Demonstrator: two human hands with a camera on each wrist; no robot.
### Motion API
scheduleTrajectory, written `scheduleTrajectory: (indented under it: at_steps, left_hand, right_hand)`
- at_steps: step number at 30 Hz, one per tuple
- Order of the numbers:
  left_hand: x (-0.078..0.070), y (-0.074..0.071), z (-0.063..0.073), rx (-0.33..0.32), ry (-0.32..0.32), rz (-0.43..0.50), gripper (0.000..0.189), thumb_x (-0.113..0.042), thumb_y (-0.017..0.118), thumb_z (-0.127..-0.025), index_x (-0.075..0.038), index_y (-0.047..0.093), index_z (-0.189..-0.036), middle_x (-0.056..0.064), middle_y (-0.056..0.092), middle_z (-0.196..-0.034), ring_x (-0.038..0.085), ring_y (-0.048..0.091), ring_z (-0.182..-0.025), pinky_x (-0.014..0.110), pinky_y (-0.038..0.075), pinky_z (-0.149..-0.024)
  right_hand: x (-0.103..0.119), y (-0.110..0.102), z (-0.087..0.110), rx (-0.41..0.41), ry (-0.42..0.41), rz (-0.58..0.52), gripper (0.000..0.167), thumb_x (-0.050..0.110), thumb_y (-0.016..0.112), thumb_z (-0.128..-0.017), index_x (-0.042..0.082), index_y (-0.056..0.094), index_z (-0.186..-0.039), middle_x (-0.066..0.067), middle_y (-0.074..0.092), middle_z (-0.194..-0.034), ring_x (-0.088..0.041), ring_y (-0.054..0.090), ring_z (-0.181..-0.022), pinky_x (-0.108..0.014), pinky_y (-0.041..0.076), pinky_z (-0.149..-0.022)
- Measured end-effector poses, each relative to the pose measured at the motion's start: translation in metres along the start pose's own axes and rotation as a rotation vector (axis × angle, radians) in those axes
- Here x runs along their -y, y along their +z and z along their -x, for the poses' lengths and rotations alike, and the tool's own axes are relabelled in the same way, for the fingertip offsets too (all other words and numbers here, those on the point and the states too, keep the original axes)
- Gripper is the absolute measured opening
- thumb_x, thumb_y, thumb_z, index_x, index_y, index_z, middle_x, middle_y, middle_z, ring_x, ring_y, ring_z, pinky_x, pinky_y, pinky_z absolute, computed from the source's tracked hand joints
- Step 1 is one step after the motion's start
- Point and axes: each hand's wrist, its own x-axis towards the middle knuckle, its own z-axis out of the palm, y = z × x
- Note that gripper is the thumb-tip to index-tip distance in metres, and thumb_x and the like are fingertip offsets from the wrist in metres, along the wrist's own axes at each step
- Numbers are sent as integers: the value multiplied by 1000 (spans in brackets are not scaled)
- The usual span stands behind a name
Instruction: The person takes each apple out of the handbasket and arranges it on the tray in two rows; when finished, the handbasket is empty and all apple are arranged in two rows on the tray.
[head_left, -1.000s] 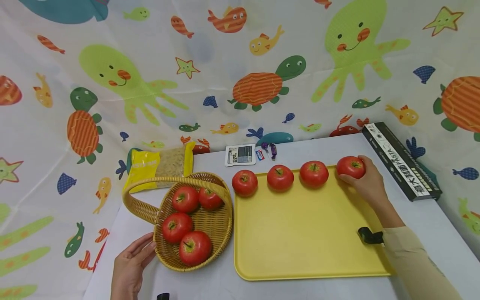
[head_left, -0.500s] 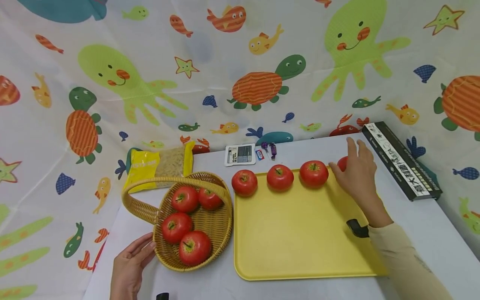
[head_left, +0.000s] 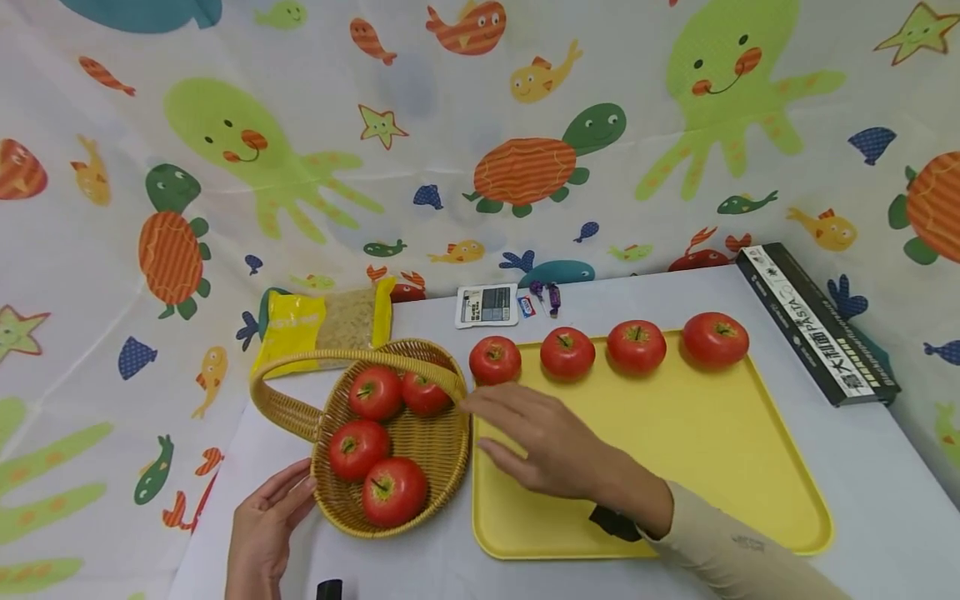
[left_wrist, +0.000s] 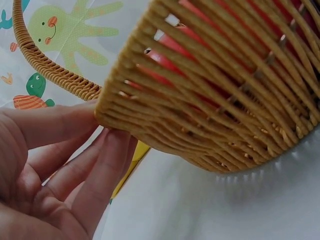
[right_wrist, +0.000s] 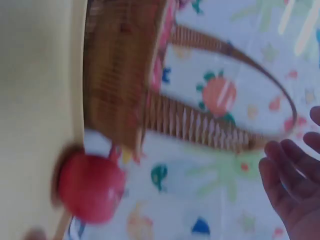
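Four round red apples [head_left: 394, 493] sit in the woven basket [head_left: 444, 442], its rim pinched by the left hand [head_left: 262, 529]; the right hand [head_left: 536, 437], fingers loose and holding nothing, has swung from the end apple [head_left: 715, 342] on the yellow tray [head_left: 723, 425] to beside the basket.

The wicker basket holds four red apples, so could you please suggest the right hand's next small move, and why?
I would probably have the right hand dip into the wicker basket and grip one of its four red apples: that hand looks empty near the rim, the left hand pinches the basket's opposite edge, and four more apples line the far edge of the yellow tray.
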Motion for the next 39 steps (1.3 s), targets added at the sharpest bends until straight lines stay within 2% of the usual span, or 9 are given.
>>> scheduleTrajectory:
  at_steps: [2, 5, 12, 17, 20, 27, 30, 35, 39]
  left_hand:
    - [-1, 0, 0, -1, 6, 13, 39, 7, 73, -90, -31, 80, -87, -12, 76, -89, 3, 72, -86, 24, 61, -75]
    - [-1, 0, 1, 7, 12, 9, 37, 6, 74, -89, -30, 81, -89, -12, 76, -89, 4, 72, -88, 24, 61, -75]
    - [2, -1, 2, 14, 23, 3, 37, 6, 75, -89, -31, 80, -88, -12, 76, -89, 4, 73, -88, 24, 61, -76]
    - [4, 0, 2, 30, 18, 7, 37, 4, 75, -89, -32, 80, -87, -12, 76, -89, 4, 72, -87, 23, 61, -75]
    - [4, -1, 2, 33, 24, 18, 37, 6, 75, -88, -31, 80, -87, -12, 76, -89, 4, 72, -87, 24, 61, -75]
    - [2, -2, 0, 0, 3, -4, 41, 5, 74, -90, -35, 78, -81, -14, 75, -88, 2, 72, -87, 24, 61, -75]
    - [1, -3, 1, 1, -5, -3, 41, 5, 74, -90, -35, 78, -80, -13, 75, -88, 2, 72, -87, 24, 61, -75]
    - [1, -2, 2, 4, 5, 9, 37, 4, 75, -89, -33, 80, -85, -13, 76, -89, 3, 72, -87, 24, 61, -75]
    - [1, -2, 2, 14, 8, 19, 36, 4, 76, -89, -32, 80, -87, -12, 76, -90, 4, 72, -87, 24, 61, -76]
  right_hand:
    - [10, 17, -7, 62, -88, -11, 41, 20, 70, -96, 4, 63, -134, -8, 67, -128, -18, 63, -119, -29, 51, -104]
    - [18, 42, -17, 167, -134, -49, 42, 21, 69, -97, 6, 61, -135, -6, 67, -127, -15, 62, -118, -24, 48, -105]
    - [12, 101, -33, 473, 58, -148, 54, 27, 68, -99, 10, 51, -148, -5, 55, -143, -16, 49, -134, -28, 38, -115]
    - [7, 129, -40, 706, 185, -136, 66, 32, 74, -94, 19, 46, -153, -4, 48, -150, -15, 47, -136, -30, 46, -108]
    - [5, 136, -44, 786, 218, -136, 71, 34, 77, -92, 24, 44, -154, -3, 48, -150, -14, 49, -135, -31, 49, -103]
    - [3, 140, -54, 858, 201, -204, 77, 31, 79, -90, 26, 41, -156, 2, 50, -149, -7, 44, -137, -27, 46, -104]
    - [2, 143, -55, 860, 186, -222, 76, 29, 80, -89, 25, 42, -155, 4, 53, -144, -5, 46, -133, -24, 45, -103]
    - [-2, 143, -54, 791, 180, -250, 72, 27, 82, -86, 20, 48, -149, 6, 60, -130, -2, 54, -117, -18, 45, -97]
    - [-5, 141, -51, 723, 236, -310, 76, 26, 82, -84, 18, 46, -150, 2, 57, -132, -4, 53, -116, -17, 46, -95]
